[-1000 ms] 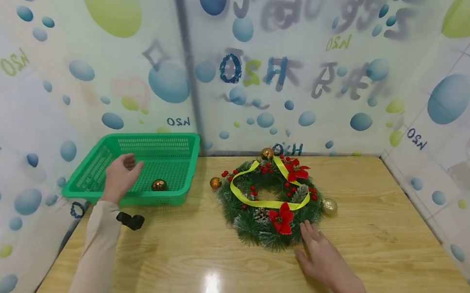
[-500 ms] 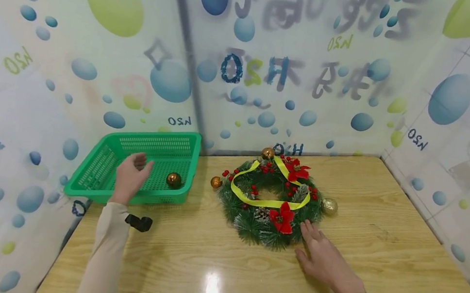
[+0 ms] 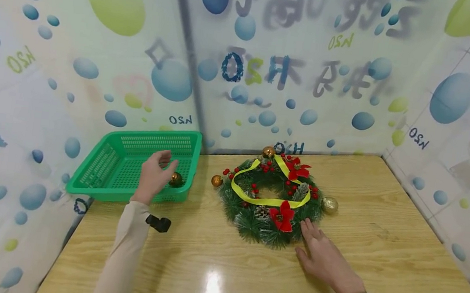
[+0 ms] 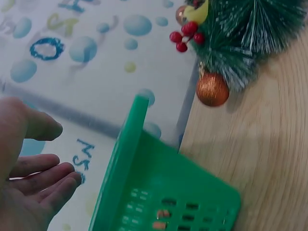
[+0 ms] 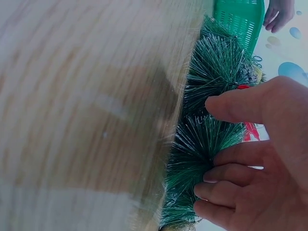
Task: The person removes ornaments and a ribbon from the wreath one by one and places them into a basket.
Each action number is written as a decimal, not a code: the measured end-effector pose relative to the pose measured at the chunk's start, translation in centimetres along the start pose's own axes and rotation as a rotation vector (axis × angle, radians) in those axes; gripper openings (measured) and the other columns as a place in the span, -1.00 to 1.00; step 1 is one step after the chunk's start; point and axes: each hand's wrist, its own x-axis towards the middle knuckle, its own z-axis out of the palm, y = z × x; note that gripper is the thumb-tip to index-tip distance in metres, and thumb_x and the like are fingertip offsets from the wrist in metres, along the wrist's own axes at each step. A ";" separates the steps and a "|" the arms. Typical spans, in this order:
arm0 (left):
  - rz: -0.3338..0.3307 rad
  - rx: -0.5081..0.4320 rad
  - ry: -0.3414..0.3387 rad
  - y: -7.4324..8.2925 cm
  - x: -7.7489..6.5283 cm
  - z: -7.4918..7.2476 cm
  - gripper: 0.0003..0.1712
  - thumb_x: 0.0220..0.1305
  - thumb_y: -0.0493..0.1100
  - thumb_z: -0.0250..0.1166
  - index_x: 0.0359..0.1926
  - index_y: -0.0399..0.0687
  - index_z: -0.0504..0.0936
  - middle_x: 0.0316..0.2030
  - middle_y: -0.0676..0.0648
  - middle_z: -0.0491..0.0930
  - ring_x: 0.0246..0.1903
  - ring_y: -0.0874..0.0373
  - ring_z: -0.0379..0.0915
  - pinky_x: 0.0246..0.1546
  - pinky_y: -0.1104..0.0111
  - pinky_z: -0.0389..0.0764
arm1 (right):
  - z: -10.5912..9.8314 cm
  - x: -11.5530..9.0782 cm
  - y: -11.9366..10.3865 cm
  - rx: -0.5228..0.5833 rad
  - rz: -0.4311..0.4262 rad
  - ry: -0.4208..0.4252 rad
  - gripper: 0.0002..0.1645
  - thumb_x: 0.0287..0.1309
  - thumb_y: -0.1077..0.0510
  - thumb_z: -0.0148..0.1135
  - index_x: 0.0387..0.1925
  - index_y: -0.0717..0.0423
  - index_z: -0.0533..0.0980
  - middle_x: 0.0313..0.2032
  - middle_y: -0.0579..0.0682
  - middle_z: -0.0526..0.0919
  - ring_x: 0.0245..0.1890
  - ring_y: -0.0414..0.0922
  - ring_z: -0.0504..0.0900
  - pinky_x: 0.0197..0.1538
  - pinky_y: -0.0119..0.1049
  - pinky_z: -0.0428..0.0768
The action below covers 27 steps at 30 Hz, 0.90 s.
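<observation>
Above the front right part of a green plastic basket (image 3: 123, 196), my left hand (image 3: 154, 176) hovers with thumb and fingers apart and nothing between them. A shiny copper bauble (image 3: 176, 180) lies in the basket, partly hidden behind that hand. My right hand (image 3: 328, 263) touches the front right edge of a green Christmas wreath (image 3: 251, 227); in the right wrist view its fingertips (image 5: 204, 192) meet the needles. Red poinsettias (image 3: 282, 216), red berries and a pine cone decorate the wreath, and a yellow ribbon (image 3: 269, 202) lies across its top.
Beside the wreath are an orange bauble (image 3: 216, 180) at left, a copper bauble (image 3: 268, 152) at the back and a gold glittery bauble (image 3: 330, 205) at right. The wooden table (image 3: 185, 262) meets patterned curtain-like walls (image 3: 256, 115) at the back and sides.
My left hand has moved right across the basket. The copper bauble in the basket has shifted a little to the right. My right hand stays in place at the wreath.
</observation>
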 end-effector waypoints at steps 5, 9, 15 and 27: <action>0.037 -0.028 -0.008 1.8 0.2 2.0 -0.44 0.51 -0.11 0.16 0.38 -0.32 0.38 0.25 -0.37 0.46 0.26 -0.27 0.43 0.32 -0.01 0.51 | 0.1 0.0 0.1 -0.006 -0.013 0.010 -0.21 0.25 0.17 0.35 0.34 0.58 0.30 0.35 0.55 0.32 0.35 0.48 0.34 0.28 0.35 0.46; 0.068 -0.054 -0.007 3.0 0.4 3.6 -0.48 0.49 -0.16 0.18 0.34 -0.36 0.41 0.21 -0.39 0.50 0.21 -0.27 0.47 0.30 0.00 0.54 | 0.3 0.0 0.3 -0.006 -0.015 0.017 -0.20 0.26 0.15 0.35 0.34 0.58 0.30 0.35 0.54 0.31 0.35 0.46 0.35 0.28 0.33 0.47; 0.091 -0.082 -0.026 4.2 0.7 5.7 -0.52 0.46 -0.24 0.20 0.31 -0.37 0.45 0.17 -0.37 0.53 0.18 -0.25 0.50 0.27 -0.03 0.56 | 0.4 0.1 0.6 0.000 -0.012 0.022 -0.20 0.26 0.16 0.35 0.34 0.59 0.29 0.35 0.55 0.31 0.35 0.46 0.34 0.26 0.33 0.48; 0.075 -0.108 -0.081 4.2 0.2 9.2 -0.54 0.47 -0.21 0.17 0.29 -0.33 0.48 0.18 -0.32 0.55 0.17 -0.19 0.51 0.27 0.05 0.57 | 0.1 0.0 0.4 0.008 -0.035 0.034 -0.24 0.26 0.17 0.35 0.32 0.57 0.33 0.34 0.53 0.35 0.34 0.43 0.38 0.27 0.29 0.50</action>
